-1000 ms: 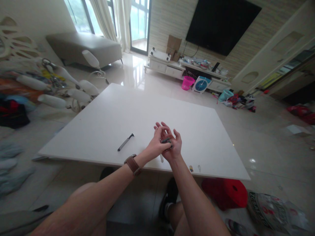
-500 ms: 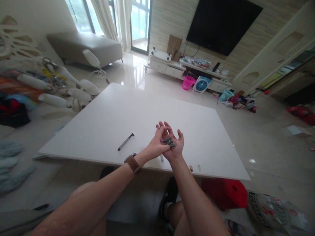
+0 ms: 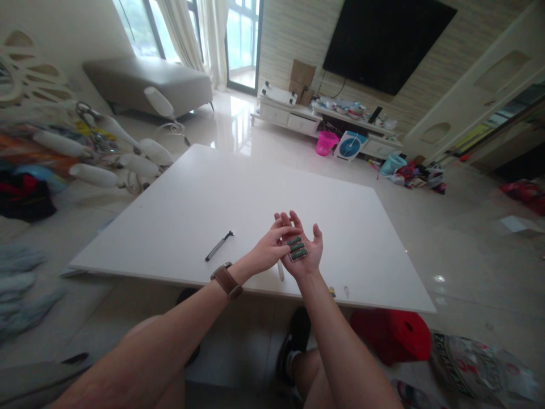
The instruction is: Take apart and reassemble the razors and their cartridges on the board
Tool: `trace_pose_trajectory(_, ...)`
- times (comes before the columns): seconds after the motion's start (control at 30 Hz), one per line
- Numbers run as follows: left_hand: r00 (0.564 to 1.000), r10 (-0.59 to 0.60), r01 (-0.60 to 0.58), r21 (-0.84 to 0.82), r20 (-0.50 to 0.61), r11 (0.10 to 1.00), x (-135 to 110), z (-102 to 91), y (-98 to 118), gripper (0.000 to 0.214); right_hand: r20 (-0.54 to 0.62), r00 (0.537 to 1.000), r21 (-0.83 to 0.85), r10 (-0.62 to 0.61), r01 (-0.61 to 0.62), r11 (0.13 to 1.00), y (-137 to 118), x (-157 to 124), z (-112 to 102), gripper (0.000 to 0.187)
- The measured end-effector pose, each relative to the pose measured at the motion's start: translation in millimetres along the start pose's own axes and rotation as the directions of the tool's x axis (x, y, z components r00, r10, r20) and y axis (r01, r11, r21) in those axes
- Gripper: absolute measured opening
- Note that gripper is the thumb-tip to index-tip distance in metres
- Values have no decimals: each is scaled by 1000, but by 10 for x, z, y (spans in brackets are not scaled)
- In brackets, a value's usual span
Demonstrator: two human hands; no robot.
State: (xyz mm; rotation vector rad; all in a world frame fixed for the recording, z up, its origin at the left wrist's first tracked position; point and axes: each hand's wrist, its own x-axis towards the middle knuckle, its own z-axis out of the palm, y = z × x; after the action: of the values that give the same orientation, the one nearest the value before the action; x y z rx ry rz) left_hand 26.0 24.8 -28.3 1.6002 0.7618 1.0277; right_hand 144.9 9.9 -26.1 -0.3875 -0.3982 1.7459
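Observation:
My right hand is palm up with its fingers stretched out, and a small pale-edged battery case rests on the palm. Side by side in it lie dark green cylinders that look like batteries. My left hand, a brown-strapped watch on its wrist, reaches across from the left. Its thumb and fingers close on the left side of the case, partly covering it. Beneath the hands, a thin white item lies on the white table; its kind is unclear.
A grey and black pen-like tool lies left of my hands. Near the table's front edge are a small yellow figure and a small clear piece. A red roll stands on the floor, front right.
My left thumb and fingers have drawn back leftward from the batteries, so more of the case shows. Both hands have shifted slightly right in the picture.

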Motion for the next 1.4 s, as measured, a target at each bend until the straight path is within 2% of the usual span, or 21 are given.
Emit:
trace_pose_trajectory(0.3,1000,1,-1,6,3,1000,7,-7,-16,51,1,1000,-14,-4,4,1000,5,-4,-5,50)
trace_pose_trajectory(0.63,1000,-9,9,21,10,1000,-8,-47,39,42,-13,1000,-13,6,-7,1000,21,0,-4,49)
trace_pose_trajectory(0.97,999,-42,42,-111,9,993,-4,-64,-13,38,-14,1000,-23,6,-6,1000,31,-6,-9,47)
trace_pose_trajectory(1.17,999,-34,32,-86,-21,996,13,-44,-26,42,-19,1000,-16,-7,7,1000,25,-10,3,48)
trace_pose_trajectory(1.4,998,-30,27,-47,-51,999,25,-67,-46,34,-15,1000,-33,2,-3,999,23,6,6,48)
